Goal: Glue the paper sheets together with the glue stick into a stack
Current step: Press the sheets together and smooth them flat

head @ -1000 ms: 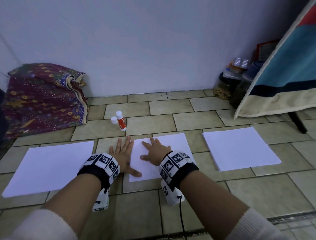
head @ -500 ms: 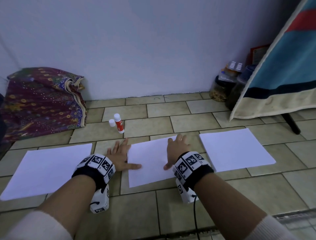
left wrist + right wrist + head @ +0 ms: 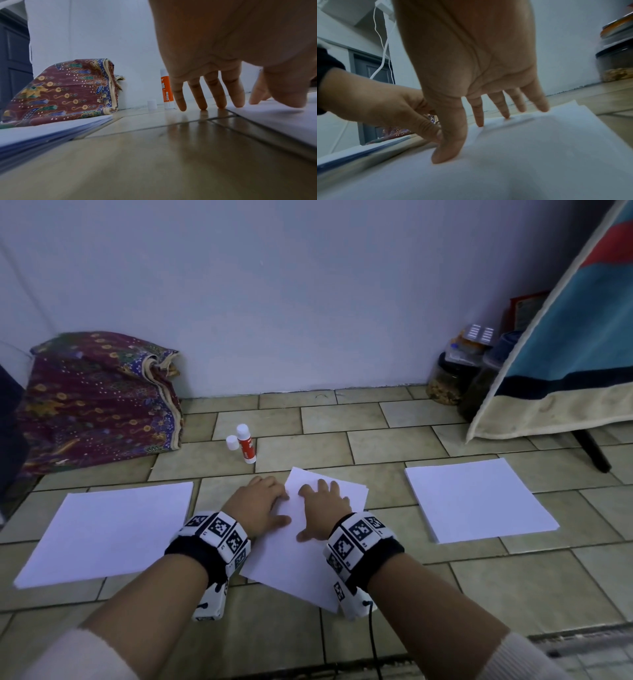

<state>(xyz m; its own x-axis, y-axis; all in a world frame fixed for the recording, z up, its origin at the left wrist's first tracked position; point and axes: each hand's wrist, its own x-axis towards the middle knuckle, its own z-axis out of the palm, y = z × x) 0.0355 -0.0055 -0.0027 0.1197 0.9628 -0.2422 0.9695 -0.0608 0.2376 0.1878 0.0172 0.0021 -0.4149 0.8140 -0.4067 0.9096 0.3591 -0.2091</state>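
A tiled floor (image 3: 394, 587) runs to a pale wall (image 3: 308, 285) at the far side. On the far left a patterned cloth bundle (image 3: 96, 402) sits against the wall; on the far right a striped hanging cloth (image 3: 565, 364) slants down, with jars (image 3: 445, 381) tucked behind it in the corner.

Three lots of white paper lie in a row on the tiles. The left paper stack (image 3: 106, 529) and the right paper stack (image 3: 476, 501) lie square to the tile lines, each with bare floor on all sides. The middle paper stack (image 3: 301, 563) is turned askew, one corner pointing far and one near; at its far right edge the sheets sit slightly fanned, with a second edge showing under the top one. A strip of bare tile separates it from the left stack, a wider strip from the right one.

The left hand (image 3: 257, 508) lies flat with fingers straight and spread, fingertips on the tile at the middle stack's left edge, thumb on the paper. The right hand (image 3: 322, 508) presses flat on the top sheet, fingers splayed wide, thumb just beside the left thumb.

The glue stick (image 3: 246, 445) stands upright beyond the hands, well apart from the paper, its white cap (image 3: 232, 442) just beside it on the left.
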